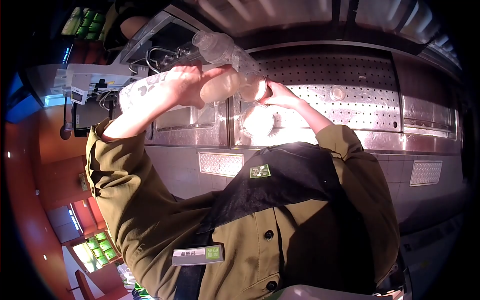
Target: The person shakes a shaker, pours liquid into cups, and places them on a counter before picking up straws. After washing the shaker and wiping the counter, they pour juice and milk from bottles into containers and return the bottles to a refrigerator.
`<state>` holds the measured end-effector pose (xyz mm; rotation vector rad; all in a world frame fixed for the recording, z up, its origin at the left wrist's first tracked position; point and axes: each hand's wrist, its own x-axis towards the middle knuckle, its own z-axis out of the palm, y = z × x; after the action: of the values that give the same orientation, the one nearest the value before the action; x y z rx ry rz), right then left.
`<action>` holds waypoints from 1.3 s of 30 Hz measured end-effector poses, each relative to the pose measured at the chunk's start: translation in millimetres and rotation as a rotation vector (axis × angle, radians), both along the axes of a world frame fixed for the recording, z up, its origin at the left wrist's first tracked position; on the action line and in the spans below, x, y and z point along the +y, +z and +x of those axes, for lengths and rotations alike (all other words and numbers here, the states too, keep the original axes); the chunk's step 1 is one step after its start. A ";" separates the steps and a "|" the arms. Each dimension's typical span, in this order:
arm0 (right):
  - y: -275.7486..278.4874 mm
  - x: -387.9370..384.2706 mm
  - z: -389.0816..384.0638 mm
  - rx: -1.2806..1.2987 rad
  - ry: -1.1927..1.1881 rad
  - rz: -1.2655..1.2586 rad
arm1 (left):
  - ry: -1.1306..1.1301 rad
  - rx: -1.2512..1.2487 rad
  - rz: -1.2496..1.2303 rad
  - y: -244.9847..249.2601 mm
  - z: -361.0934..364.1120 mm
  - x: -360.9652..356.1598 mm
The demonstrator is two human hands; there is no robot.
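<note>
My left hand (185, 86) is closed round a long, pale container (142, 92) with a grey printed pattern, tilted nearly flat. Its cloudy, see-through end (221, 86) points right, toward a clear cup (253, 88). That cup, with pale contents, is gripped by my right hand (282, 96), whose fingers are partly hidden behind it. Just below stands a round clear tub (257, 120), its inside washed out by glare. Beyond my left hand is a clear plastic shaker-like bottle (214, 47) with a narrow top.
A perforated metal drain tray (320, 75) covers much of the counter, with a small round clear lid or cup (337, 92) on it. A metal basin (185, 117) lies at left. Equipment with tubes (155, 60) stands behind it. Another person's arm (134, 26) shows at the upper left.
</note>
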<state>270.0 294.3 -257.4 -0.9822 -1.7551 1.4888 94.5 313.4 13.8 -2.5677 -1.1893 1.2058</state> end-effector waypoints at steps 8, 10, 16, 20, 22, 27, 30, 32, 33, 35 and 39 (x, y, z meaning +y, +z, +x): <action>3.6 -1.3 1.9 -0.018 0.006 -0.032 | -0.038 0.028 -0.005 11.9 10.7 0.4; 3.3 -1.4 1.9 -0.011 -0.003 -0.022 | -0.014 0.036 0.002 14.5 10.8 0.9; -1.7 0.2 1.3 -0.041 0.005 -0.020 | -0.092 0.010 0.058 19.9 7.0 1.3; -0.2 -2.1 0.5 -0.039 -0.025 -0.001 | 0.014 0.087 0.000 26.7 14.5 4.3; -3.1 -1.7 -0.3 -0.052 -0.026 0.019 | -0.012 0.073 0.012 27.8 13.9 3.3; -9.4 0.8 -3.3 -0.036 -0.023 0.009 | 0.012 0.048 -0.007 21.7 2.1 3.8; -6.0 -0.4 -2.8 -0.011 -0.011 -0.038 | 0.053 -0.041 -0.023 15.9 -3.7 -1.9; 0.4 -1.1 -1.2 -0.014 -0.003 -0.062 | 0.081 -0.112 -0.010 9.1 -10.5 -8.5; 2.7 -1.5 -0.6 -0.024 0.001 -0.060 | 0.092 -0.150 0.008 1.9 -18.8 -12.1; 2.4 -2.2 -1.0 -0.028 -0.005 -0.048 | 0.181 -0.163 0.022 -2.1 -23.1 -21.9; 0.7 -2.2 -2.5 -0.030 -0.020 -0.040 | 0.267 -0.434 0.062 -34.6 -64.1 -38.9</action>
<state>267.5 292.1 -256.7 -1.0447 -1.7374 1.5094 30.4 274.5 -20.7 -2.7741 -1.6637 0.6355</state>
